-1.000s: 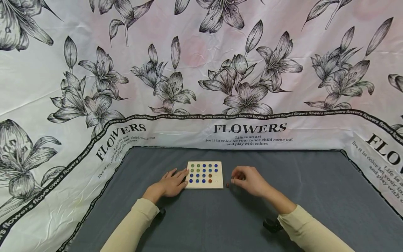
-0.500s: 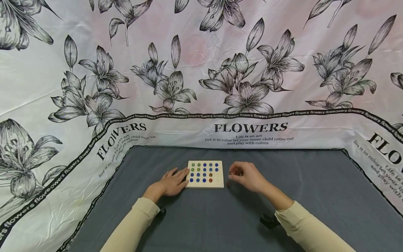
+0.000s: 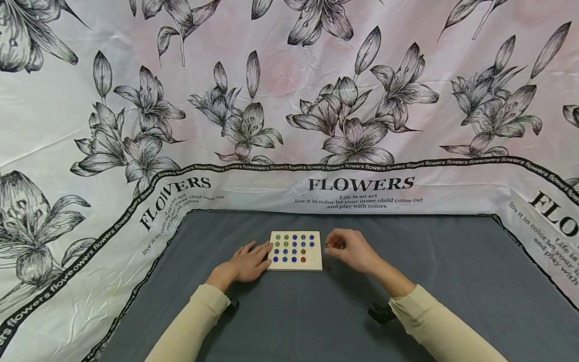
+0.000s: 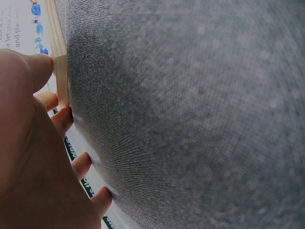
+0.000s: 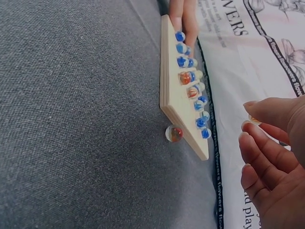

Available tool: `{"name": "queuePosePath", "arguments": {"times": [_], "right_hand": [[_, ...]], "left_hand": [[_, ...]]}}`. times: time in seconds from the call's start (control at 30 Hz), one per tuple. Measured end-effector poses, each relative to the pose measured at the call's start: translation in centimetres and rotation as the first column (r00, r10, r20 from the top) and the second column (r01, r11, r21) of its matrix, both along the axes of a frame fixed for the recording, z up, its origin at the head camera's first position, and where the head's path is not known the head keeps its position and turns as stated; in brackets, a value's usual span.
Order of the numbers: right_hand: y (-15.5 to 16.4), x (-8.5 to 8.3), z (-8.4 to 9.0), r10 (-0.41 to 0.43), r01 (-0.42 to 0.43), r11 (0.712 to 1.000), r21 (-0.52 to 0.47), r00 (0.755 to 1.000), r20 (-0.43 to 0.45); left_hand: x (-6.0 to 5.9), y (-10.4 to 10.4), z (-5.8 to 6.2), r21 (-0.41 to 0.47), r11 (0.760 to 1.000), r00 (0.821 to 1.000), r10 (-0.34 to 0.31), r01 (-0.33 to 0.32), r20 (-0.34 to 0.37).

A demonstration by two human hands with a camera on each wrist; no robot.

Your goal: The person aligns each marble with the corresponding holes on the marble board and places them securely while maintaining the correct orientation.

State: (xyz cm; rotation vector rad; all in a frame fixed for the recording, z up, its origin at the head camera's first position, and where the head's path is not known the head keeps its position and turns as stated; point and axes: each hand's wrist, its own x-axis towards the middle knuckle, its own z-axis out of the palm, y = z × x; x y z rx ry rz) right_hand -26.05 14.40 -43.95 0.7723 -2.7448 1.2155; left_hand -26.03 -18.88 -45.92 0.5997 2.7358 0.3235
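A pale wooden board [image 3: 314, 266] lies on the grey cloth, with rows of glass marbles [image 5: 200, 122] sitting in it: green, blue and a few orange-red. At its left edge my left hand [image 3: 246, 264] rests with fingers spread; in the left wrist view the thumb and some fingertips touch the board's side. My right hand [image 3: 357, 249] is just right of the board, above the cloth. Between its thumb and index finger it pinches a small yellowish-orange marble [image 5: 254, 119], mostly covered by the fingers. A clear marble [image 5: 174, 133] with a red-orange core lies loose beside the board.
Grey cloth [image 3: 289, 311] covers the table around the board. Behind it rises a white and pink flower-printed fabric [image 3: 253, 191] with lettering. A dark object [image 3: 381, 312] sits under the right wrist.
My right hand has moved a little left and away from me, closer to the board's right edge, the marble in its fingers. My left hand and the board stay in place.
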Motion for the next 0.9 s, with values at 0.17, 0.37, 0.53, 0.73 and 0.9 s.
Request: {"name": "queuePosePath", "arguments": {"times": [0.17, 0.37, 0.53, 0.73, 0.9], "right_hand": [[-0.3, -0.3, -0.1, 0.003, -0.003, 1.0, -0.012, 1.0, -0.003], [-0.5, -0.8, -0.3, -0.005, 0.005, 1.0, -0.009, 1.0, -0.006], [-0.7, -1.2, -0.6, 0.001, -0.002, 1.0, -0.006, 1.0, -0.007], [-0.9, -2.0, -1.2, 0.01, -0.01, 1.0, -0.009, 1.0, 0.015], [-1.2, -2.3, -1.7, 0.021, -0.021, 1.0, 0.0, 0.999, 0.04]], "left_hand": [[0.0, 0.0, -0.3, 0.003, 1.0, 1.0, 0.005, -0.005, -0.012], [0.0, 0.0, -0.4, 0.002, 1.0, 1.0, 0.007, -0.007, -0.017], [-0.1, -0.1, -0.4, 0.006, 1.0, 1.0, 0.006, -0.006, -0.015], [-0.2, -0.1, -0.5, 0.005, 1.0, 1.0, -0.001, 0.001, -0.013], [-0.2, -0.2, -0.5, 0.003, 1.0, 1.0, -0.005, 0.005, -0.009]]}}
